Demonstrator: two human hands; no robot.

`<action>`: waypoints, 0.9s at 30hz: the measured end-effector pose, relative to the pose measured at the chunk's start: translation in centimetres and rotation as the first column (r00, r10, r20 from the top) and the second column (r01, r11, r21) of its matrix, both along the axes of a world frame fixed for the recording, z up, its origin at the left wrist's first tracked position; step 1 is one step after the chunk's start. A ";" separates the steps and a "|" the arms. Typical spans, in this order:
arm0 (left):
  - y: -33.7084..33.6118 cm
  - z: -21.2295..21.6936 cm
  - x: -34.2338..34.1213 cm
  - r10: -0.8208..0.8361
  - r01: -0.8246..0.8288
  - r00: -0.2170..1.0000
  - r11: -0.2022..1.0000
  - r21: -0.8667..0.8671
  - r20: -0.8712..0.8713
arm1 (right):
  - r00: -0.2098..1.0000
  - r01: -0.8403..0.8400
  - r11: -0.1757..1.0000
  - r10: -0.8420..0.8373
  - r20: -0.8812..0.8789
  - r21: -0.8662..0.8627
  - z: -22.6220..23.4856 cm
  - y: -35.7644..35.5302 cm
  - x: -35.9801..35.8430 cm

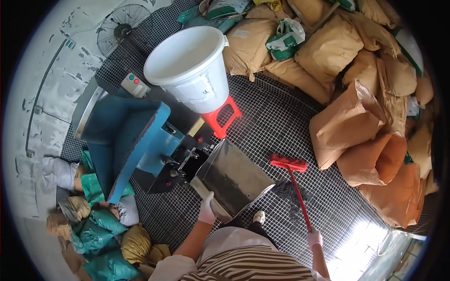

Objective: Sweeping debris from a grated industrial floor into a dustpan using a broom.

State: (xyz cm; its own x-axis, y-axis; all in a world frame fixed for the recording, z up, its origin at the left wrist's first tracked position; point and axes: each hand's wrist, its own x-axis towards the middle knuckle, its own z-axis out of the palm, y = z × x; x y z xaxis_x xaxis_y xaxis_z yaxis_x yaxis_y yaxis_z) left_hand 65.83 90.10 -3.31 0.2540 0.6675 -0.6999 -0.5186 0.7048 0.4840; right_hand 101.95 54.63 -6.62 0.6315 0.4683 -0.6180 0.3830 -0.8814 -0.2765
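Note:
My left hand [206, 210], in a white glove, grips the near left edge of a rectangular sheet-metal tray [236, 175]. The tray stands tilted in front of a blue machine [159, 152]; whether it is fixed to it I cannot tell. My right hand [315, 237], also gloved, is closed round the upper end of the red handle of a broom [302, 201]. The broom's red bristle head [288, 162] rests on the floor. Next to it, right of the tray, lies a patch of dark loose material [291, 194].
A white tub [190, 70] stands on a red stool [222, 117] beyond the machine. Brown sacks [347, 124] fill the far right. Green and tan bags [103, 229] lie at the left, and a fan [123, 31] stands by the wall. The floor is gridded matting [262, 107].

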 end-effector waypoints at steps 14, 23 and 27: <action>12.2 4.7 10.3 0.163 -0.151 0.981 0.982 0.113 -0.104 | 0.980 0.092 0.976 -0.053 -0.192 0.198 -5.1 31.4 10.4; 21.7 3.6 14.0 0.234 -0.227 0.955 0.972 0.063 -0.181 | 0.957 -0.289 0.954 0.288 0.016 0.082 2.0 56.0 17.0; 23.0 1.9 14.5 0.318 -0.302 0.931 0.947 0.113 -0.181 | 0.877 -0.477 0.871 0.480 -0.005 0.116 1.9 61.2 22.4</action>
